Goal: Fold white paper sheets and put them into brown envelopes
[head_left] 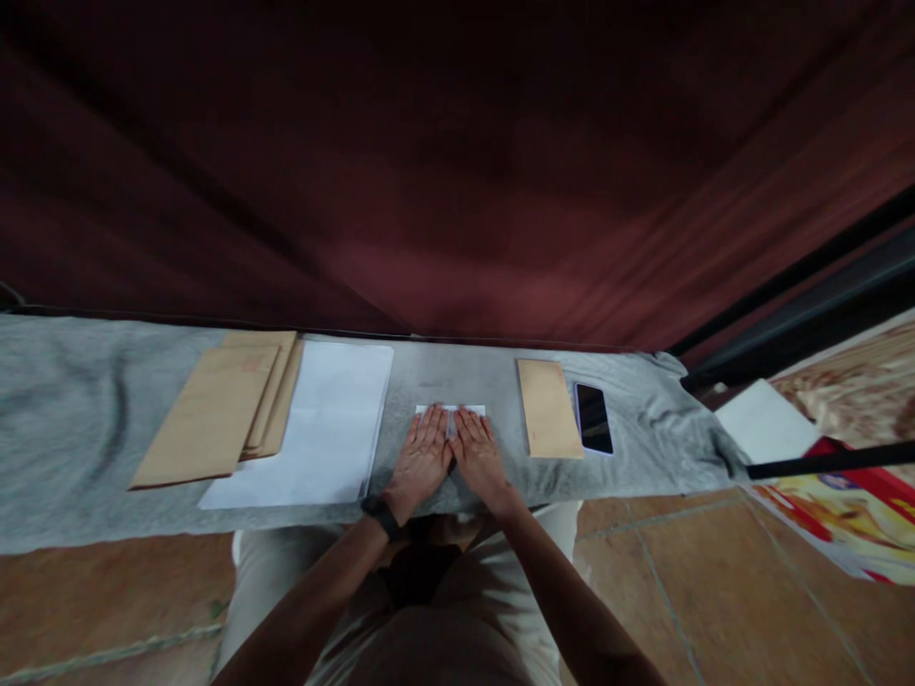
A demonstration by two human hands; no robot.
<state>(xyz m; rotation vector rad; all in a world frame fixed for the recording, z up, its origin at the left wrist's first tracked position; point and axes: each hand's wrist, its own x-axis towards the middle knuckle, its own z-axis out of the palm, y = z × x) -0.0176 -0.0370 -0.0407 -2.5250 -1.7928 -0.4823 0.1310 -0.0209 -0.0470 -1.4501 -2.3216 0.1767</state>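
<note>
White folded paper (pixel 450 412) beneath flat, open left hand (pixel 421 457) and right hand (pixel 478 457).

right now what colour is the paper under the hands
White; the folded paper shows best in the head view.

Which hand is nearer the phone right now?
Right. The right hand lies flat on the folded white paper, left of the phone; the left hand lies beside it, farther left.

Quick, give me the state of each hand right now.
Left hand: open, flat, palm down on the folded white paper.
Right hand: open, flat, pressing the same paper; gripping nothing.
</note>
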